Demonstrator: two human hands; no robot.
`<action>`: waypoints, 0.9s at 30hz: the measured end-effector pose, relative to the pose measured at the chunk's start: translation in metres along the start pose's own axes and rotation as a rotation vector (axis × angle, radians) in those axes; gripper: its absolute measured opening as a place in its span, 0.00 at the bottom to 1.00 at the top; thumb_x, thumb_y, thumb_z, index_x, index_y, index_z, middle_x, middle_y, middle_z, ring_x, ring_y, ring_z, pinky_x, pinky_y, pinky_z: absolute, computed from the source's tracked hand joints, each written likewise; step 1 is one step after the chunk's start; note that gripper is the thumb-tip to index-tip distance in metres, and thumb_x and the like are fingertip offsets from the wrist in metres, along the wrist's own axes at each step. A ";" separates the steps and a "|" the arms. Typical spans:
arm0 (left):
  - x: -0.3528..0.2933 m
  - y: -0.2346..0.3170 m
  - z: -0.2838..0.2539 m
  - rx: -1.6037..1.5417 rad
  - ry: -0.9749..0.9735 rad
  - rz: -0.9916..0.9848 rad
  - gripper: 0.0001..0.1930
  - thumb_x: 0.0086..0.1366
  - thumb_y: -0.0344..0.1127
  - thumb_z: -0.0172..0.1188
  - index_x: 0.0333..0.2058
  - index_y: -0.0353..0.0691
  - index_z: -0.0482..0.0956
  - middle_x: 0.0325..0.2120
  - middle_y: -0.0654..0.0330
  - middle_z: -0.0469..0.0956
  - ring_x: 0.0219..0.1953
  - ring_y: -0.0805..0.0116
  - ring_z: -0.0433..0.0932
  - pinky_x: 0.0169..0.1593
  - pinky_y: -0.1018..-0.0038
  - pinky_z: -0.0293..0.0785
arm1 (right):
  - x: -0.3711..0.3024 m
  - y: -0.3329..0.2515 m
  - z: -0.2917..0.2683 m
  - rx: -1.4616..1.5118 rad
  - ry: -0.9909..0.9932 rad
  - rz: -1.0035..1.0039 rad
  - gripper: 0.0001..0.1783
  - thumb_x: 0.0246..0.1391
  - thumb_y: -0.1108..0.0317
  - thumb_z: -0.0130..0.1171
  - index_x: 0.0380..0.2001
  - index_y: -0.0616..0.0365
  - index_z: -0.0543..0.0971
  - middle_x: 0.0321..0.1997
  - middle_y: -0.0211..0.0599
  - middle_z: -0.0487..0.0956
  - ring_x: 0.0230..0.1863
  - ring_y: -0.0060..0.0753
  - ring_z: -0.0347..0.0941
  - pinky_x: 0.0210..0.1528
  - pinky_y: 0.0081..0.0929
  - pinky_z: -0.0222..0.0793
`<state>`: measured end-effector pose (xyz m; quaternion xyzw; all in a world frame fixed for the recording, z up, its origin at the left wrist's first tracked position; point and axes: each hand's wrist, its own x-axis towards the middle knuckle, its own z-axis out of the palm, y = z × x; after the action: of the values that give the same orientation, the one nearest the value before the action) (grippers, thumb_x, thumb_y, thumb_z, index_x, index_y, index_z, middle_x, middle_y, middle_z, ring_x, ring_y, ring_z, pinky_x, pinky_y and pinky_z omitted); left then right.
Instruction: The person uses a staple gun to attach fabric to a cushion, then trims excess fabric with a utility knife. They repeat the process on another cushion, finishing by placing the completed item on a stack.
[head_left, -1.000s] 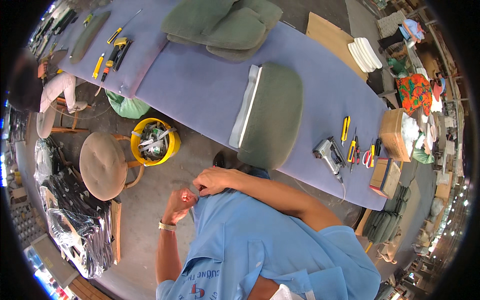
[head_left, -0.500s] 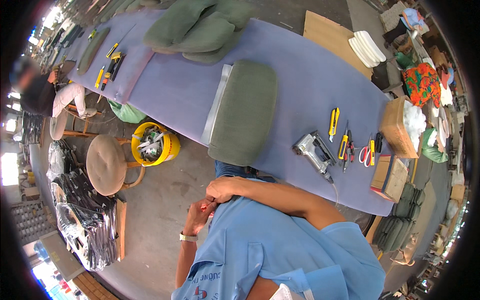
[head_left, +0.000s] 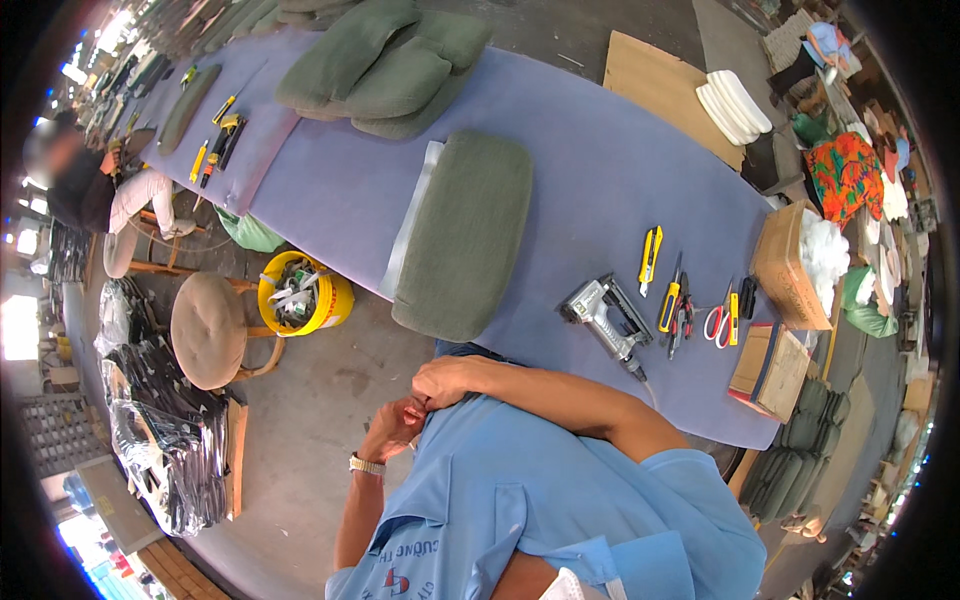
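My right hand [head_left: 445, 380] and my left hand [head_left: 396, 425] meet at my waist, beside the edge of my light blue shirt [head_left: 480, 460]. The fingers of both are bent and pressed together. Whatever lies between them is too small or hidden to make out. A metal-banded watch [head_left: 367, 465] circles my left wrist. Just beyond my hands, a dark green seat cushion [head_left: 465, 235] lies on the table [head_left: 580, 170], its near end at the table's front edge. A pale strip [head_left: 411, 220] runs along the cushion's left side.
Right of the cushion lie a staple gun [head_left: 610, 318], a yellow cutter [head_left: 651, 260], a screwdriver [head_left: 670, 300], pliers [head_left: 682, 322] and scissors [head_left: 716, 320]. Boxes [head_left: 775, 365] stand at the right end. A yellow bucket [head_left: 335, 302] and stool [head_left: 208, 330] stand left. Someone sits far left.
My hands stay together at my waist, with the left wrist shifted slightly left. The view has moved a little, so the cushion and tools appear farther left and lower.
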<state>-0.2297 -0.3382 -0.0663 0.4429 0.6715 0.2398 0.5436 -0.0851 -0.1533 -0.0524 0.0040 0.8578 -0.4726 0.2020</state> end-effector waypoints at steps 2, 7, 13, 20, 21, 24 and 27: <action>0.004 0.035 0.007 0.139 0.078 -0.019 0.07 0.60 0.29 0.67 0.36 0.37 0.82 0.29 0.55 0.86 0.31 0.66 0.86 0.36 0.70 0.80 | -0.009 0.007 -0.005 0.073 0.060 -0.032 0.12 0.52 0.61 0.63 0.35 0.57 0.86 0.35 0.47 0.85 0.39 0.54 0.81 0.40 0.49 0.73; 0.010 0.058 0.019 0.171 0.239 -0.001 0.07 0.56 0.28 0.67 0.35 0.39 0.82 0.29 0.55 0.85 0.31 0.60 0.86 0.36 0.69 0.81 | -0.030 0.011 -0.031 0.027 0.026 0.032 0.12 0.52 0.61 0.64 0.37 0.56 0.86 0.35 0.45 0.86 0.39 0.49 0.82 0.41 0.44 0.74; 0.017 0.078 0.017 0.299 0.191 0.089 0.08 0.57 0.26 0.65 0.37 0.40 0.83 0.31 0.55 0.84 0.32 0.57 0.85 0.37 0.66 0.81 | -0.041 0.035 -0.024 0.134 0.084 -0.014 0.13 0.54 0.60 0.65 0.38 0.56 0.86 0.37 0.43 0.86 0.42 0.46 0.82 0.44 0.42 0.75; 0.021 0.081 -0.002 0.465 0.039 0.131 0.06 0.61 0.30 0.66 0.37 0.41 0.86 0.32 0.56 0.85 0.34 0.56 0.85 0.39 0.64 0.79 | -0.068 0.054 -0.029 0.245 0.332 0.085 0.16 0.57 0.59 0.65 0.44 0.57 0.84 0.43 0.44 0.85 0.46 0.48 0.81 0.49 0.43 0.75; 0.017 0.083 -0.008 0.438 0.035 0.112 0.06 0.61 0.31 0.66 0.37 0.40 0.86 0.32 0.56 0.85 0.34 0.58 0.85 0.38 0.65 0.79 | -0.077 0.063 -0.025 0.215 0.422 0.051 0.16 0.57 0.58 0.66 0.43 0.57 0.83 0.42 0.44 0.84 0.44 0.46 0.82 0.48 0.41 0.76; 0.000 0.080 -0.031 0.274 0.014 -0.203 0.06 0.62 0.33 0.67 0.35 0.38 0.86 0.31 0.56 0.86 0.33 0.63 0.85 0.38 0.66 0.79 | -0.106 0.079 -0.017 0.316 0.593 0.129 0.18 0.58 0.57 0.66 0.45 0.58 0.83 0.42 0.41 0.85 0.42 0.40 0.83 0.46 0.38 0.77; 0.002 0.068 -0.033 0.132 0.092 -0.187 0.08 0.63 0.35 0.69 0.36 0.37 0.86 0.31 0.56 0.87 0.33 0.66 0.85 0.38 0.68 0.79 | -0.139 0.085 -0.011 0.482 0.721 0.216 0.17 0.60 0.58 0.66 0.47 0.58 0.83 0.40 0.38 0.85 0.37 0.33 0.82 0.42 0.33 0.77</action>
<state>-0.2381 -0.2978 -0.0033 0.4017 0.7483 0.1634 0.5019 0.0559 -0.0720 -0.0670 0.3051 0.7335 -0.6035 -0.0684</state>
